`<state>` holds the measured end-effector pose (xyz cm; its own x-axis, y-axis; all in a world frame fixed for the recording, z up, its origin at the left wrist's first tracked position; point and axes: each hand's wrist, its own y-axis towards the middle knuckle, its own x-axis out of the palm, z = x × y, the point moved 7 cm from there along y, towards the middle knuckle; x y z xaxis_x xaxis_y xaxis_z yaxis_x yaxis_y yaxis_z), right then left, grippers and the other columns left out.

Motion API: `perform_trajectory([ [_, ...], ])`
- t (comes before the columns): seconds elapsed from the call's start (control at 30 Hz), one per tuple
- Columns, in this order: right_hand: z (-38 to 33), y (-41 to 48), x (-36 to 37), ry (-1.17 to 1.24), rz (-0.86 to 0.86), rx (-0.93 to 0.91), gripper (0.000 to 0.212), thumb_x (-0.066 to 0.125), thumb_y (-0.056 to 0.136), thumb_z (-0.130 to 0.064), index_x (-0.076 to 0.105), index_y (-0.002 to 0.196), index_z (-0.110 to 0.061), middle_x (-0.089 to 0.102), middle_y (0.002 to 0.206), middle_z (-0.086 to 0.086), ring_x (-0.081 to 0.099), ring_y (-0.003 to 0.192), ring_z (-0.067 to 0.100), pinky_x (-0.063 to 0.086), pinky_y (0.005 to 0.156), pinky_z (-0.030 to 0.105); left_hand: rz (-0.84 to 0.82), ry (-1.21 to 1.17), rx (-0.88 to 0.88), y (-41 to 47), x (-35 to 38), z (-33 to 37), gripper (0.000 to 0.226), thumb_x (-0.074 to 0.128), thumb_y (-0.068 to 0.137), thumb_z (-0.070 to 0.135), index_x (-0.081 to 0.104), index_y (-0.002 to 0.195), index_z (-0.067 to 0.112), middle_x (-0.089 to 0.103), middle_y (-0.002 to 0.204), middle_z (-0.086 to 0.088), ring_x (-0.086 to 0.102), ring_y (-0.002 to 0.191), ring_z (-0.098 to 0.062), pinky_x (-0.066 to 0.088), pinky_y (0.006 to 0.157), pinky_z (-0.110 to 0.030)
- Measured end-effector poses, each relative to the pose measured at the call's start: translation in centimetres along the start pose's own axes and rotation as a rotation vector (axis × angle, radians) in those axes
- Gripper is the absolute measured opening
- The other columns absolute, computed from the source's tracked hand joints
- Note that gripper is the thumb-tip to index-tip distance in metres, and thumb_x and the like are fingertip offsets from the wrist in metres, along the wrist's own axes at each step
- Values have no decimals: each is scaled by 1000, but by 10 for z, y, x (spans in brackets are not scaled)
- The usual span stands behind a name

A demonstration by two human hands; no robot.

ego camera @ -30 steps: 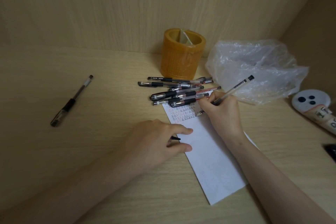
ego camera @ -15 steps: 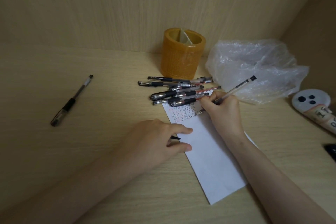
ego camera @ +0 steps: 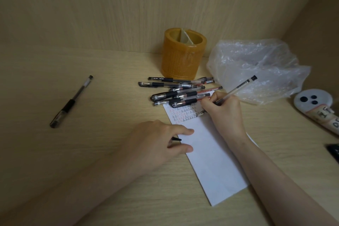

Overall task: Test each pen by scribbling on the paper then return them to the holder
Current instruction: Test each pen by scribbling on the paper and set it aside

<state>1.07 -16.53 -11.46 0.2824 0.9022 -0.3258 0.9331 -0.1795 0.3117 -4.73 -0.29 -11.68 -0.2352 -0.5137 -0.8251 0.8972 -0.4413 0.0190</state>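
Note:
A white sheet of paper (ego camera: 211, 152) lies on the desk, its top covered with rows of small black and red marks. My right hand (ego camera: 224, 113) grips a clear pen (ego camera: 238, 88) with its tip on the paper beside the marks. My left hand (ego camera: 156, 145) rests on the sheet's left edge and pinches a small black pen cap (ego camera: 177, 139) between its fingers. Several pens (ego camera: 179, 93) lie in a pile above the paper. Behind them stands the amber pen holder (ego camera: 183, 57), showing no pens. One black pen (ego camera: 71, 102) lies alone far left.
A crumpled clear plastic bag (ego camera: 256, 66) sits right of the holder, behind my right hand. A white object with black dots (ego camera: 313, 101) and a dark item (ego camera: 333, 152) lie at the right edge. Wooden walls close the back and right.
The pen in my right hand wobbles slightly as its tip moves on the paper. My left hand and everything else stay where they were.

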Motion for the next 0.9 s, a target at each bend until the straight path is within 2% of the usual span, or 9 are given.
perform_trajectory([
  [0.07,0,-1,1,6,-5,-1,39,61,78,1,45,45,-14,38,38,-11,34,40,3,27,44,12,-1,5,6,0,0,1,41,55,77,62,54,117,52,40,42,13,47,55,6,32,55,-8],
  [0.27,-2,-1,1,-10,-2,-3,41,60,78,3,42,45,-15,37,36,-11,32,38,2,25,43,11,-6,-5,-2,0,0,0,42,54,77,62,53,117,53,48,44,14,47,53,5,31,54,-11],
  [0.37,-2,-1,0,-10,18,-3,43,60,78,4,41,45,-16,36,38,-10,31,38,2,25,43,11,-46,12,1,0,2,2,42,54,77,62,52,117,52,42,47,43,44,57,19,30,52,-10],
  [0.4,-2,-1,-1,-13,24,-2,42,60,78,4,41,45,-16,36,39,-10,31,38,2,25,43,12,-50,15,1,0,2,3,42,54,77,62,52,118,52,40,47,45,43,57,20,29,51,-9],
  [0.53,-1,-1,-1,-26,24,-4,41,60,77,3,42,46,-15,36,40,-10,31,39,2,25,43,12,-21,-6,-1,0,0,1,42,54,77,62,52,118,52,52,47,17,51,58,7,34,55,-10],
  [0.63,4,1,-3,22,29,48,41,60,78,3,44,46,-16,40,38,-11,33,39,1,28,44,13,-16,5,-2,-1,1,0,42,55,77,62,53,118,52,50,48,10,53,59,0,37,58,-11],
  [0.7,8,4,-10,184,82,138,42,62,82,-1,45,48,-17,40,38,-11,32,38,4,29,43,19,-27,-2,-1,-1,2,-1,43,55,77,62,52,118,52,50,49,9,53,60,0,39,60,-12],
  [0.8,1,8,-17,409,85,145,40,67,87,-20,45,54,-14,39,43,-4,32,39,10,27,40,18,-7,-129,-6,0,1,-2,47,56,79,57,45,124,51,51,57,11,53,65,2,45,68,-17],
  [0.9,-5,7,-5,613,-80,191,38,55,89,-41,57,66,-10,41,46,-1,36,41,12,28,40,20,107,-393,-19,3,-10,-4,38,50,89,35,39,125,39,56,73,5,53,67,-5,43,67,-21],
])
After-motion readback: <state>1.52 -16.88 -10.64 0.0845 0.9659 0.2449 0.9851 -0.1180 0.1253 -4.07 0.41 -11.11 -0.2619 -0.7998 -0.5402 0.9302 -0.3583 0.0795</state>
